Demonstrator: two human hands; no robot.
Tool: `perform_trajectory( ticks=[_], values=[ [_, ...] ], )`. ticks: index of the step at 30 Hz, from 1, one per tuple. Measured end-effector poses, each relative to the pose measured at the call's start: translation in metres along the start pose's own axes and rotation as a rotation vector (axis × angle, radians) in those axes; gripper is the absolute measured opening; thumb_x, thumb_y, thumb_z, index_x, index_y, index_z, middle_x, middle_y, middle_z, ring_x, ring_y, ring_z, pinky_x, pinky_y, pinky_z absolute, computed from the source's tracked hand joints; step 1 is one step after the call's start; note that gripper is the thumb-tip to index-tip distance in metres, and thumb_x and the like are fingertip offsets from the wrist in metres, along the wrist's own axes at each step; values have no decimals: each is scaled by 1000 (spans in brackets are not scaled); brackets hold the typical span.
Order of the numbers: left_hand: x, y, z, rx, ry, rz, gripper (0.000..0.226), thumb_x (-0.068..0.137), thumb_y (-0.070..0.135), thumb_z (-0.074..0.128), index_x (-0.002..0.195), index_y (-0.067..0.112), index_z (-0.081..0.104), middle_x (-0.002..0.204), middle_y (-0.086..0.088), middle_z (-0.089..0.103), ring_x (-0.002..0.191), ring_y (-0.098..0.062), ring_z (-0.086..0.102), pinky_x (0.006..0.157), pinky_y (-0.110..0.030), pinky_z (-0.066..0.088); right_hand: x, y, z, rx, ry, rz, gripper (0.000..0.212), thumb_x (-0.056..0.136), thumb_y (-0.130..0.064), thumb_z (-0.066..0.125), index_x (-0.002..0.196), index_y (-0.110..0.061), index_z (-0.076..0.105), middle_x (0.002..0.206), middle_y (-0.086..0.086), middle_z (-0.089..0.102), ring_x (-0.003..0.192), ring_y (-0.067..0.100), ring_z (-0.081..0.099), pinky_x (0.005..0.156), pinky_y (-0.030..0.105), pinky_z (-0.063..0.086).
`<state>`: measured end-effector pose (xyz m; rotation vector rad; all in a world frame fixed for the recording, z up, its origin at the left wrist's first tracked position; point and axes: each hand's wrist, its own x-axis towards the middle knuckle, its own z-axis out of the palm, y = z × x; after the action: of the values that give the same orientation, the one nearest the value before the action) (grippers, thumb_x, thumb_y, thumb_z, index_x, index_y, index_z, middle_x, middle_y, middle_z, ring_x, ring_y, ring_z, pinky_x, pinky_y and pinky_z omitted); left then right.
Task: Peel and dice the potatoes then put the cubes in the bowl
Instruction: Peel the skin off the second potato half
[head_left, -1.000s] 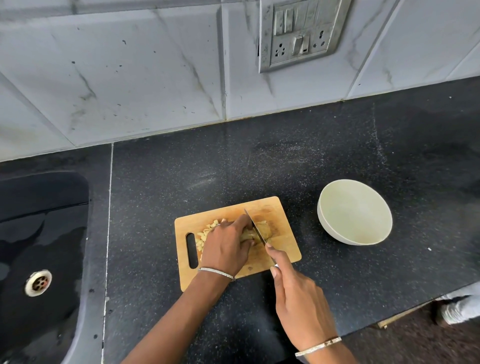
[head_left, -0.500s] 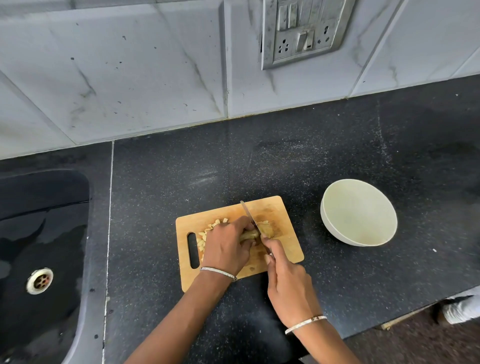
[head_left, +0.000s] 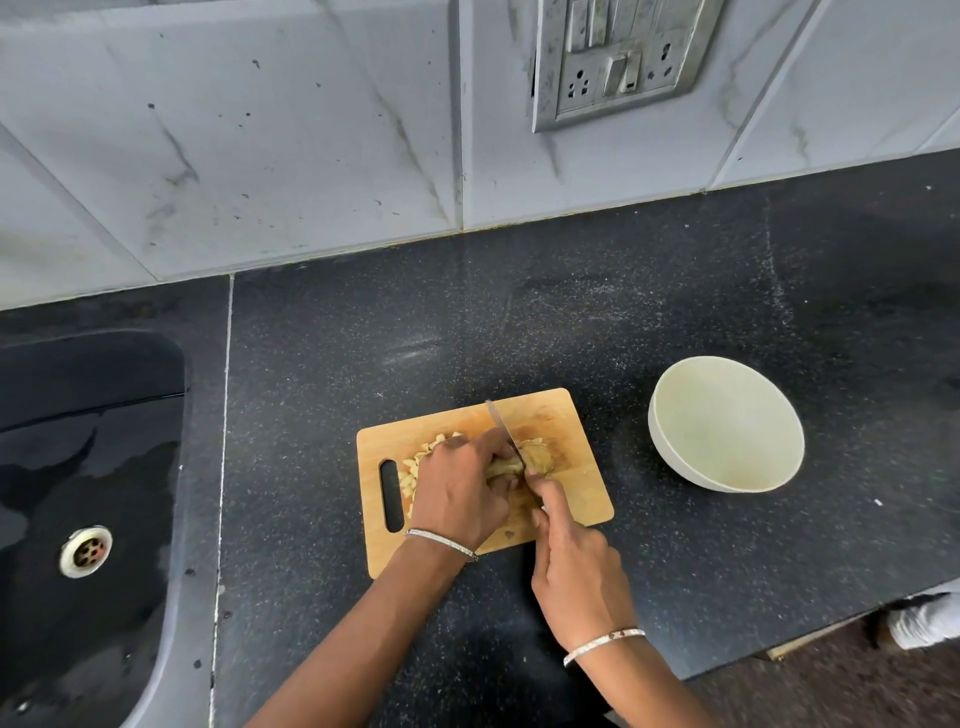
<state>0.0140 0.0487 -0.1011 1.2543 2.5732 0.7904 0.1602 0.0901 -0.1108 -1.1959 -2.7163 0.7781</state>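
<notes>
Potato (head_left: 537, 457) lay in the middle of the wooden cutting board (head_left: 584, 496). It was peeled, pale yellow and partly cut. The left hand (head_left: 460, 483) sat on top of it with its fingers curled down. Its grip pressed the potato flat, so it could not roll. Bent fingers were also safer next to the sharp edge.

The right hand (head_left: 576, 566) had its grip wrapped round the handle of the knife (head_left: 500, 422). One finger lay along the top, I think to steer the cut. The handle was mostly hidden. The blade pointed toward the far wall, and its edge was down in the potato, just right of the left fingers.

Small cubes (head_left: 413, 470) sat in a pile on the left side of the board, peeking out from behind the left hand. That side was out of the knife's way.

The bowl (head_left: 670, 462) stood on the dark worktop (head_left: 571, 312), just right of the board and not touching it. It was close, so the cubes would have a short trip. No cubes showed in it. A black sink (head_left: 88, 441) was well off to the left.

I think the dicing was partway done, and filling the bowl had not begun.
</notes>
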Motion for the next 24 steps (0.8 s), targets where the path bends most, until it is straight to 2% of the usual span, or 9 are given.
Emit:
perform_trajectory(
  ticks=[3, 9, 16, 20, 24],
  values=[
    [-2, 2, 2, 44, -16, -13, 29, 76, 25, 68, 105, 29, 63, 92, 2, 68, 84, -25, 62, 66, -28, 40, 1, 0, 4, -6, -9, 15, 40, 103, -33, 32, 138, -48, 20, 85, -3, 66, 78, 31, 65, 58, 38, 41],
    [-2, -1, 7, 49, -16, -49, 26, 75, 29, 69, 100, 31, 63, 91, 1, 67, 82, -25, 63, 64, -28, 41, -17, 8, 8, -34, -30, 20, 39, 102, -35, 32, 137, -48, 21, 81, -5, 67, 73, 28, 66, 59, 42, 50],
    [-2, -4, 8, 46, -23, -46, 26, 75, 30, 71, 100, 32, 63, 91, 0, 67, 79, -25, 63, 66, -28, 44, -19, 8, 9, -44, -26, 36, 40, 102, -38, 29, 137, -51, 15, 87, -5, 68, 79, 29, 67, 61, 42, 48],
    [-5, -8, 7, 11, -46, -21, 27, 77, 32, 69, 102, 33, 59, 92, 2, 65, 78, -24, 62, 66, -31, 49, -19, 9, 4, 7, -12, 5, 38, 103, -37, 29, 139, -49, 21, 80, -8, 65, 73, 24, 66, 54, 35, 37],
    [-9, -6, 4, -3, -76, 32, 38, 77, 39, 72, 109, 30, 54, 97, 1, 63, 87, -24, 59, 73, -32, 46, -18, 8, 2, 30, -9, -8, 37, 103, -33, 32, 136, -48, 22, 84, -7, 68, 77, 24, 67, 55, 34, 33]
  ],
)
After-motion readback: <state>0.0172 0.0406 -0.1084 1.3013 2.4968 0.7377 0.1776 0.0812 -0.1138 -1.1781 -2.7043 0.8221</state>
